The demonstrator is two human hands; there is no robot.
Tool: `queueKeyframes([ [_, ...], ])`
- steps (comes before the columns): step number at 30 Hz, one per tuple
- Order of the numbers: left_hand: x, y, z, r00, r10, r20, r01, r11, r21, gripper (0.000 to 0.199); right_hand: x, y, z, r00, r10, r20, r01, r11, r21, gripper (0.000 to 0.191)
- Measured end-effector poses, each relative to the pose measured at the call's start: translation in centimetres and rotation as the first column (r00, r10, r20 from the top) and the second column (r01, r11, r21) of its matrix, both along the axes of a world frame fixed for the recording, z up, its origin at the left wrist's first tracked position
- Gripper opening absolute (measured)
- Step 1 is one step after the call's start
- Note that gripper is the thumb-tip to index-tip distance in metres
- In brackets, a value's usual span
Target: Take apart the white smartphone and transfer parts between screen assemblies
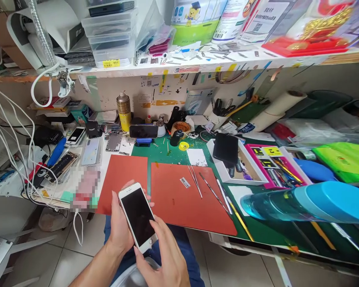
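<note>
A white smartphone (pixel 138 215) with a dark screen and a round home button lies tilted in my left hand (pixel 119 229), whose fingers wrap behind it and show along its far edge. My right hand (pixel 166 251) grips the phone's lower end, with the thumb near the bottom corner and the fingers at the right edge by the screen. Both hands are over my lap at the table's front edge. Just beyond lie two reddish-brown mats (pixel 179 215). On the right one rest tweezers (pixel 195 181), a thin metal pick (pixel 212 191) and a small label (pixel 184 182).
A blue water bottle (pixel 305 203) lies at the right front. Behind it are a white tray (pixel 251 179) and a pink tray (pixel 267 184) of tools. Phones and parts, including a silver phone (pixel 91 151), lie left beside white cables (pixel 10 103). A loaded shelf (pixel 137 71) overhangs the back.
</note>
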State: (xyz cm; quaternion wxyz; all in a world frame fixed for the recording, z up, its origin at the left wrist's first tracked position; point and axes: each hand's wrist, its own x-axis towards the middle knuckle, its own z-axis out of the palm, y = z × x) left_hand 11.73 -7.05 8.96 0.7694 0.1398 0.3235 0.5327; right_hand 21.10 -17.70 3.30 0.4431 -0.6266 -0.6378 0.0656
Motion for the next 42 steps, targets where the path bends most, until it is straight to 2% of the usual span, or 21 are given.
queueKeyframes([
  [7,-0.2,-0.1,-0.7,0.993,-0.112,0.045,0.112,0.994,-0.013,0.067,0.7,-0.1,0.3,0.999,-0.029,-0.034,0.029,1.0,0.008,0.06],
  [11,-0.9,-0.1,-1.2,0.978,-0.194,0.081,0.193,0.981,0.016,0.071,0.6,-0.3,0.1,0.983,-0.054,-0.174,0.047,0.998,-0.045,0.058],
  [14,-1.4,-0.1,-1.5,0.974,-0.211,0.078,0.209,0.977,0.033,0.074,0.2,-0.3,-0.2,0.969,-0.06,-0.241,0.048,0.997,-0.057,0.057],
  [19,-2.0,0.0,-1.9,0.97,-0.216,0.108,0.209,0.975,0.069,0.076,-0.4,0.1,0.1,0.975,-0.056,-0.213,0.053,0.998,-0.021,0.056],
  [21,-2.0,0.1,-1.8,0.973,-0.191,0.131,0.184,0.981,0.063,0.074,-0.5,0.4,0.4,0.984,-0.057,-0.166,0.059,0.998,0.009,0.055],
  [24,-1.7,0.6,-1.0,0.988,-0.088,0.126,0.087,0.996,0.013,0.069,-0.5,0.7,0.4,0.999,-0.026,-0.047,0.03,0.997,0.078,0.06],
  [27,-1.2,1.4,-0.2,0.994,-0.02,0.112,0.024,0.999,-0.035,0.053,-0.6,0.6,0.0,0.998,0.006,0.063,-0.013,0.992,0.124,0.066],
  [32,-1.1,2.0,0.0,0.993,-0.015,0.117,0.021,0.999,-0.047,0.039,-0.9,0.2,-0.6,0.991,0.02,0.129,-0.033,0.994,0.103,0.064],
  [36,-1.2,1.9,-0.2,0.997,0.01,0.078,-0.005,0.998,-0.065,0.039,-1.0,0.2,-0.7,0.988,0.025,0.154,-0.035,0.997,0.065,0.06],
  [42,-1.3,2.0,-0.3,1.0,0.021,0.019,-0.018,0.993,-0.113,0.037,-1.6,0.4,-0.9,0.988,-0.014,0.156,0.0,0.996,0.088,0.052],
])
